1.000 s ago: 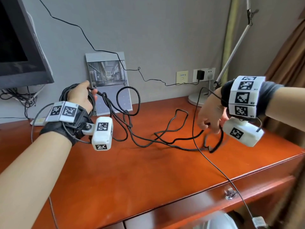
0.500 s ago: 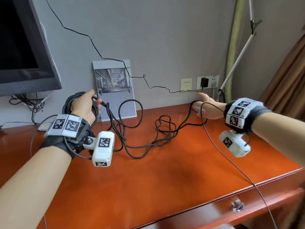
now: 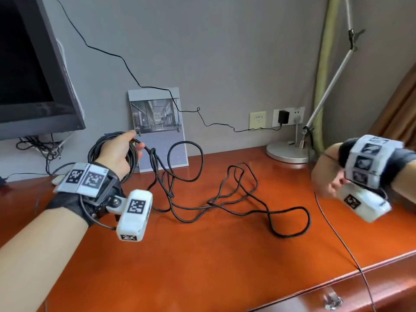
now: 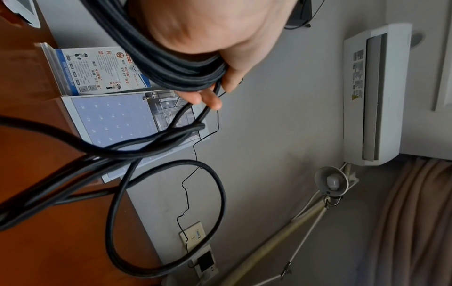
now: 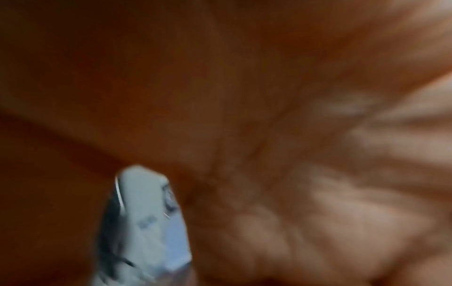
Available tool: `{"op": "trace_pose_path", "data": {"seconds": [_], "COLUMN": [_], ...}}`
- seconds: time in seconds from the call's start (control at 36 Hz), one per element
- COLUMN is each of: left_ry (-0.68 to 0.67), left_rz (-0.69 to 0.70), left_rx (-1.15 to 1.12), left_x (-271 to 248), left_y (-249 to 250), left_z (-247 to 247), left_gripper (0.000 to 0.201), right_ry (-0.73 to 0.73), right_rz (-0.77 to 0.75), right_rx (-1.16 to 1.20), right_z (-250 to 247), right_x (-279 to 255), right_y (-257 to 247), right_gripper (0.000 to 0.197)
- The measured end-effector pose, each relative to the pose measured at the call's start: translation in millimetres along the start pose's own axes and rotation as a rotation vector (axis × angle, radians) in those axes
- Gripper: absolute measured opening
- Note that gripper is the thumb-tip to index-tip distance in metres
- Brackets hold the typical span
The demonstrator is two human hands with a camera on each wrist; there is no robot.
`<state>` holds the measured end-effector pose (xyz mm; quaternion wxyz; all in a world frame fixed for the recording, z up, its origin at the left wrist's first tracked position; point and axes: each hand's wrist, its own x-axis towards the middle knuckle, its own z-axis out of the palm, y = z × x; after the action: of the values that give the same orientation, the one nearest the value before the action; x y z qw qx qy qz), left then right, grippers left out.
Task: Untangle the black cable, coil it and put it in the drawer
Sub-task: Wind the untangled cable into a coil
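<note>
Okay, on my feed the left hand (image 3: 117, 152) is raised at the back left of the desk (image 3: 225, 266), fingers curled round a bundle of several turns of the black cable (image 3: 225, 206); the left wrist view shows those turns packed in the palm under the curled fingers (image 4: 208, 98). From that bundle two strands drop off the fingertips, cross in a twist just beside the hand, and run into a loose tangle lying on the desk top: one tall loop standing in front of the calendar card (image 3: 157, 122), then several overlapping loops across the middle, and a wide bend ending toward the right. The right hand (image 3: 326, 176) is up off the desk at the right edge, well apart from the tangle, motion-blurred. I can see it balled-looking from the back but I cannot tell if the fingers are together or clamped on anything; the right wrist view is blur only, orange-brown with a pale grey shape, no use. The drawer (image 3: 337, 296) sits in the desk front at the lower right, closed, metal knob showing. A thin black wire runs from the right wrist down over the desk edge past the knob. A lamp base (image 3: 288, 152) stands at the back right, a monitor (image 3: 33, 75) at the left, and a charger is plugged into the wall socket (image 3: 288, 117).
</note>
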<state>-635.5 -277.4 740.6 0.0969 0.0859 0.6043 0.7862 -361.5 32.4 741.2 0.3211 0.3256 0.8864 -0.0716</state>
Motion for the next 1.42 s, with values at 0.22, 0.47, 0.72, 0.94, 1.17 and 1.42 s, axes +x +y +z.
{"op": "trace_pose_path", "data": {"seconds": [0.22,0.47,0.72,0.94,1.17,1.42], "left_ry": [-0.064,-0.202,-0.194,-0.155,-0.103,-0.152], "left_rz": [-0.049,-0.019,0.233,0.276,0.196,0.162], "left_rx": [0.014,-0.174,-0.528,-0.796,-0.841,-0.608], "left_x": [-8.7,-48.7,-81.5,-63.3,-25.0,23.4], "left_y": [-4.7,10.6,67.7,92.5,26.0,-40.3], "left_z": [19.2,63.1,96.6,89.2,89.5,116.8], "left_gripper": [0.018,0.029,0.031,0.031,0.029,0.024], "right_ry": [-0.436,0.416,0.344,0.359,0.331,0.699], "right_rz": [-0.884,-0.561,-0.352,-0.128,-0.173,-0.177], "right_rx": [0.678,1.231,0.697,0.158,-0.046,0.289], "right_z": [45.0,48.1,54.4,71.7,15.1,-56.4], "right_x": [-15.7,19.7,30.6,53.0,90.4,110.7], "right_y": [-20.3,-90.4,-145.3,-137.1,-119.3,-114.5], "right_gripper": [0.025,0.01,0.119,0.112,0.023,0.045]}}
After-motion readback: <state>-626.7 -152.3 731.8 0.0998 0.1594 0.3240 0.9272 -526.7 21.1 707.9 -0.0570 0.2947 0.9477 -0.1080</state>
